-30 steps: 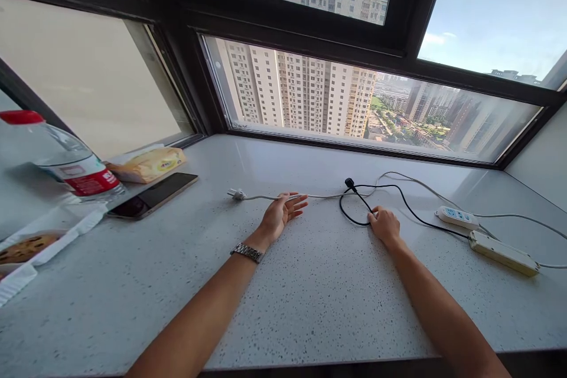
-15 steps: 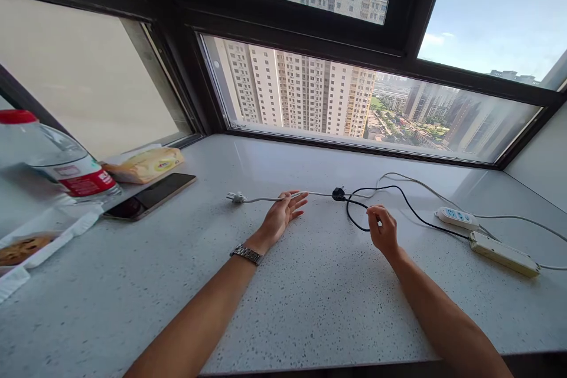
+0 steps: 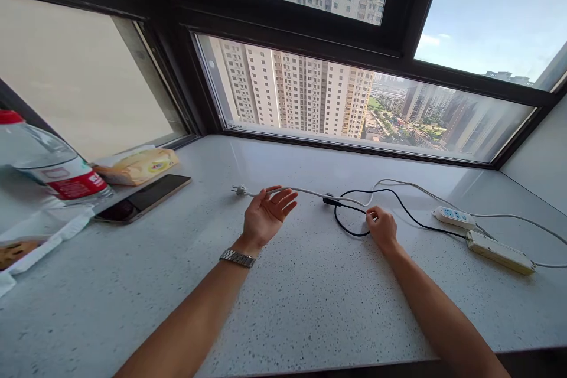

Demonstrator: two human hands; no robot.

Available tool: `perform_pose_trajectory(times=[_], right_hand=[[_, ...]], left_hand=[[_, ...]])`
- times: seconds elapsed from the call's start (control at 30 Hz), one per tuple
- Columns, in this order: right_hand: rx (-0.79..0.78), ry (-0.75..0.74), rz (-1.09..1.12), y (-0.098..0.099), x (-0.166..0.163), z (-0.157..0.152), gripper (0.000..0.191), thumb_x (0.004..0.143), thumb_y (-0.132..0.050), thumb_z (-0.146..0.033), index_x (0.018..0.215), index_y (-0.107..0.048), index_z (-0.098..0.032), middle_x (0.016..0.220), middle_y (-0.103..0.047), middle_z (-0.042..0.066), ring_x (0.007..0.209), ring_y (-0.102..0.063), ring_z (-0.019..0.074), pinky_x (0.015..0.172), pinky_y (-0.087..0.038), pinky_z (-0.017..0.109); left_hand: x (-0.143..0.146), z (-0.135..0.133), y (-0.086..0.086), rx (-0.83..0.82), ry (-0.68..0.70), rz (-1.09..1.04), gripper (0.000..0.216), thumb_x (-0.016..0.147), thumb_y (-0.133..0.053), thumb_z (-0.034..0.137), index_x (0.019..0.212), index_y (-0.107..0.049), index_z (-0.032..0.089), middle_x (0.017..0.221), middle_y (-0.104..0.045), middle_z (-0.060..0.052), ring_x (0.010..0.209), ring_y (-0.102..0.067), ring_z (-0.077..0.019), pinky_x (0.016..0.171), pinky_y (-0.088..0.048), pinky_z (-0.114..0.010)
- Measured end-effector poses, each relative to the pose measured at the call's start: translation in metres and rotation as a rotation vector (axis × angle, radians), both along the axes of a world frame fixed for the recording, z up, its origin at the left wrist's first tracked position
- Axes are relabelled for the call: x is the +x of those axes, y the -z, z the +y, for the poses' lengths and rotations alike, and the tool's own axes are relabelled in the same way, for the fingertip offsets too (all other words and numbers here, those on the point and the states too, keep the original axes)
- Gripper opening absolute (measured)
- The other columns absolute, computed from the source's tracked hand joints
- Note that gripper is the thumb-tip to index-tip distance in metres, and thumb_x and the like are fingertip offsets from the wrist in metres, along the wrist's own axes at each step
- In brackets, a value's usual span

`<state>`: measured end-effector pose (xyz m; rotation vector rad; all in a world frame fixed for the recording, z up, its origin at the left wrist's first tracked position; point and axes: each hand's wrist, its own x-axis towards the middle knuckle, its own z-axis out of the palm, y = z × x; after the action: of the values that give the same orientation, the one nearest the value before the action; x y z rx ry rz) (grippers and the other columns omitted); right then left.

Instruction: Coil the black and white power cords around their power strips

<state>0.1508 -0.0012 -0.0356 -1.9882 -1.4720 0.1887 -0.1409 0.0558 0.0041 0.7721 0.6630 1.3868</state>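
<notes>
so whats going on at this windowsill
A person is sorting power cords on the speckled grey stone sill. The right hand pinches the thin black cord at its loop. The left hand, open and palm-up, has the white cord across its fingertips. Two white power strips lie to the right.

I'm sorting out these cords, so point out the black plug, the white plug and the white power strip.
black plug (image 3: 328, 200), head view, on the plug's dark body.
white plug (image 3: 240, 191), head view, on the pronged head at the cord's end.
white power strip (image 3: 452, 216), head view, on its top face with the sockets.
</notes>
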Motion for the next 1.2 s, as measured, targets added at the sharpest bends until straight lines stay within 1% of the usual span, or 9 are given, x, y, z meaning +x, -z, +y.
perform_pose_trajectory(times=[0.17, 0.33, 0.43, 0.53, 0.73, 0.83, 0.93, 1.1, 1.2], right_hand=[[0.046, -0.018, -0.014, 0.001, 0.002, 0.0, 0.032, 0.086, -0.045, -0.042, 0.076, -0.069, -0.022, 0.075, -0.068, 0.004, 0.064, -0.059, 0.0171, 0.053, -0.034, 0.025], [0.264, -0.014, 0.052, 0.007, 0.014, 0.005, 0.036, 0.088, -0.039, -0.039, 0.08, -0.067, -0.018, 0.08, -0.065, 0.006, 0.067, -0.056, 0.0173, 0.059, -0.04, 0.026], [0.323, -0.086, 0.054, 0.012, 0.022, 0.01, 0.035, 0.086, -0.039, -0.033, 0.101, -0.065, -0.017, 0.103, -0.065, 0.01, 0.083, -0.058, 0.0199, 0.07, -0.045, 0.029], [0.302, -0.164, -0.03, 0.015, 0.027, 0.014, 0.04, 0.083, -0.039, -0.024, 0.116, -0.06, -0.017, 0.121, -0.061, 0.01, 0.11, -0.052, 0.0226, 0.093, -0.041, 0.035], [0.217, 0.137, -0.174, 0.008, 0.039, 0.011, 0.049, 0.083, -0.042, -0.023, 0.131, -0.051, -0.018, 0.142, -0.044, 0.011, 0.13, -0.034, 0.0288, 0.102, -0.033, 0.046], [0.223, 0.12, -0.147, 0.004, 0.041, 0.007, 0.04, 0.086, -0.043, -0.029, 0.122, -0.058, -0.016, 0.13, -0.055, 0.013, 0.122, -0.043, 0.0294, 0.097, -0.037, 0.044], [0.138, -0.096, -0.163, -0.004, 0.026, 0.005, 0.033, 0.09, -0.046, -0.038, 0.105, -0.067, -0.017, 0.109, -0.067, 0.012, 0.108, -0.053, 0.0263, 0.091, -0.04, 0.038], [-0.196, -0.224, -0.369, -0.026, -0.027, 0.019, 0.054, 0.078, -0.061, -0.056, 0.114, -0.063, -0.015, 0.112, -0.065, 0.016, 0.111, -0.053, 0.0315, 0.09, -0.039, 0.042], [-0.325, -0.301, -0.388, -0.036, -0.058, 0.033, 0.041, 0.069, -0.071, -0.046, 0.094, -0.069, -0.013, 0.099, -0.068, 0.018, 0.096, -0.061, 0.032, 0.078, -0.045, 0.038]], left_hand=[[0.001, -0.002, 0.005, -0.039, 0.129, -0.093, 0.03, 0.089, -0.042, 0.027, 0.071, -0.066, 0.021, 0.06, -0.065, -0.001, 0.069, -0.066, -0.0188, 0.077, -0.054, -0.037], [0.003, -0.007, 0.003, 0.017, 0.29, -0.08, 0.037, 0.088, -0.041, 0.027, 0.056, -0.057, 0.019, 0.037, -0.038, 0.003, 0.041, -0.045, -0.0121, 0.053, -0.047, -0.027], [0.003, -0.006, 0.004, 0.005, 0.402, -0.026, 0.041, 0.087, -0.04, 0.028, 0.049, -0.052, 0.018, 0.032, -0.028, 0.003, 0.036, -0.037, -0.0108, 0.047, -0.041, -0.025], [0.002, -0.004, 0.008, -0.007, 0.484, 0.05, 0.042, 0.085, -0.041, 0.029, 0.045, -0.049, 0.019, 0.03, -0.021, 0.005, 0.032, -0.033, -0.0101, 0.044, -0.039, -0.025], [-0.002, -0.003, 0.01, -0.056, 0.592, 0.301, 0.04, 0.085, -0.045, 0.033, 0.049, -0.05, 0.018, 0.033, -0.023, 0.006, 0.03, -0.026, -0.008, 0.038, -0.034, -0.021], [-0.002, -0.006, 0.009, -0.096, 0.67, 0.4, 0.039, 0.085, -0.046, 0.035, 0.05, -0.051, 0.018, 0.035, -0.025, 0.006, 0.031, -0.027, -0.008, 0.035, -0.032, -0.02], [0.0, -0.007, 0.01, -0.14, 0.757, 0.466, 0.039, 0.085, -0.046, 0.038, 0.052, -0.052, 0.017, 0.037, -0.024, 0.006, 0.031, -0.029, -0.0076, 0.034, -0.03, -0.019], [0.002, -0.009, 0.014, -0.162, 0.815, 0.534, 0.041, 0.086, -0.047, 0.042, 0.056, -0.056, 0.016, 0.039, -0.025, 0.006, 0.031, -0.031, -0.0071, 0.036, -0.033, -0.018], [0.002, -0.01, 0.014, -0.169, 0.82, 0.531, 0.04, 0.087, -0.048, 0.042, 0.058, -0.057, 0.016, 0.039, -0.027, 0.006, 0.032, -0.033, -0.0074, 0.036, -0.035, -0.019]])
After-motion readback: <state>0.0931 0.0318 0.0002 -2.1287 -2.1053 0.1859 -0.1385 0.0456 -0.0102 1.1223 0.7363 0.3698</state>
